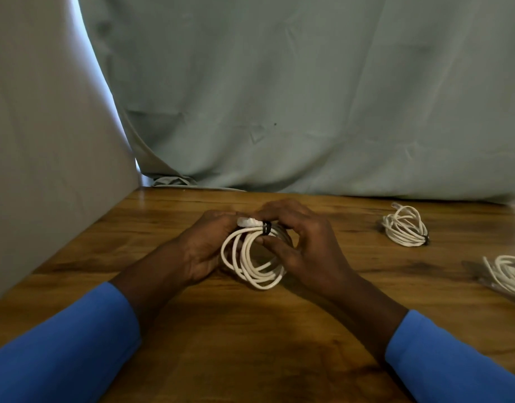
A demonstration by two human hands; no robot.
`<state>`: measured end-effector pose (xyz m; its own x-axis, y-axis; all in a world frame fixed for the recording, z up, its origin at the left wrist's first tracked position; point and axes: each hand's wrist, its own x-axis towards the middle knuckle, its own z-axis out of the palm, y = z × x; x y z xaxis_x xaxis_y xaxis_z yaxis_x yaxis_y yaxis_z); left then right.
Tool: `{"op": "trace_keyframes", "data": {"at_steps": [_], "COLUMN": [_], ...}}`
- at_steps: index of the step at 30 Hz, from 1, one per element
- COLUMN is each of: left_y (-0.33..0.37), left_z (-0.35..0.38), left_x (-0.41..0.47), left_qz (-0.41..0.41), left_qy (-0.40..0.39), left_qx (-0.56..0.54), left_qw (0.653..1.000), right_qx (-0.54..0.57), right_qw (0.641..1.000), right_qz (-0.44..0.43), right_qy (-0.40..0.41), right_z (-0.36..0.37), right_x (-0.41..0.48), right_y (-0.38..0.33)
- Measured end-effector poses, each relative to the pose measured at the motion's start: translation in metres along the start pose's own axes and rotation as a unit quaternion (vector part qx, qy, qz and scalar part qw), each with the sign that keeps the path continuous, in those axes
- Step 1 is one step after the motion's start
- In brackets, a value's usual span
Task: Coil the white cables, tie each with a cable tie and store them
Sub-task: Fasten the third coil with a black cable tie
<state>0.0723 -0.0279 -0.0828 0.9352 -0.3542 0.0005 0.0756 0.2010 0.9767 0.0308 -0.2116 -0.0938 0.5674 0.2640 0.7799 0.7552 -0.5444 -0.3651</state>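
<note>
A coiled white cable (pixel 252 261) stands upright on its edge on the wooden table (pixel 250 330), between both my hands. A black cable tie (pixel 266 228) wraps the top of the coil, next to a white plug end. My left hand (pixel 205 250) grips the coil's left side with curled fingers. My right hand (pixel 303 242) holds the coil's right side, its thumb and fingers pinching the strands at the tie. Two more white coils lie to the right, one tied coil (pixel 405 226) farther back and one coil (pixel 508 274) at the frame's right edge.
A grey-green cloth (pixel 308 97) hangs behind the table's far edge. A pale panel (pixel 47 141) stands along the table's left side. Bare wood stretches between my blue sleeves at the front.
</note>
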Motion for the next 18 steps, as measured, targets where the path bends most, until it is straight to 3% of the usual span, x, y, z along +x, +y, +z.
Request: {"op": "trace_keyframes", "data": {"at_steps": [3, 5, 8, 10, 13, 15, 18], "left_y": [-0.002, -0.004, -0.008, -0.007, 0.002, 0.002, -0.001], "left_z": [0.003, 0.002, 0.0, 0.001, 0.009, 0.012, 0.006], "left_x": [-0.003, -0.001, 0.007, 0.004, -0.01, -0.013, -0.008], "left_qz": [-0.013, 0.024, 0.193, 0.31, 0.419, 0.422, 0.375], "left_qy": [0.003, 0.048, 0.153, 0.164, 0.062, -0.017, -0.055], "left_qx": [0.072, 0.136, 0.227, 0.27, 0.395, 0.478, 0.504], "left_qw": [0.997, 0.989, 0.942, 0.897, 0.815, 0.77, 0.776], "right_qx": [0.043, 0.107, 0.155, 0.152, 0.155, 0.134, 0.122], "right_qw": [0.997, 0.984, 0.964, 0.959, 0.956, 0.963, 0.963], "right_qz": [0.063, 0.14, 0.217, 0.237, 0.247, 0.234, 0.237], "right_qy": [0.001, 0.006, 0.012, 0.016, 0.008, -0.013, -0.031], "right_z": [-0.004, -0.003, -0.002, -0.003, -0.006, -0.009, -0.015], "right_x": [0.002, 0.002, 0.002, 0.003, 0.003, 0.003, 0.004], "right_y": [0.002, 0.004, 0.012, 0.017, 0.02, 0.021, 0.024]}}
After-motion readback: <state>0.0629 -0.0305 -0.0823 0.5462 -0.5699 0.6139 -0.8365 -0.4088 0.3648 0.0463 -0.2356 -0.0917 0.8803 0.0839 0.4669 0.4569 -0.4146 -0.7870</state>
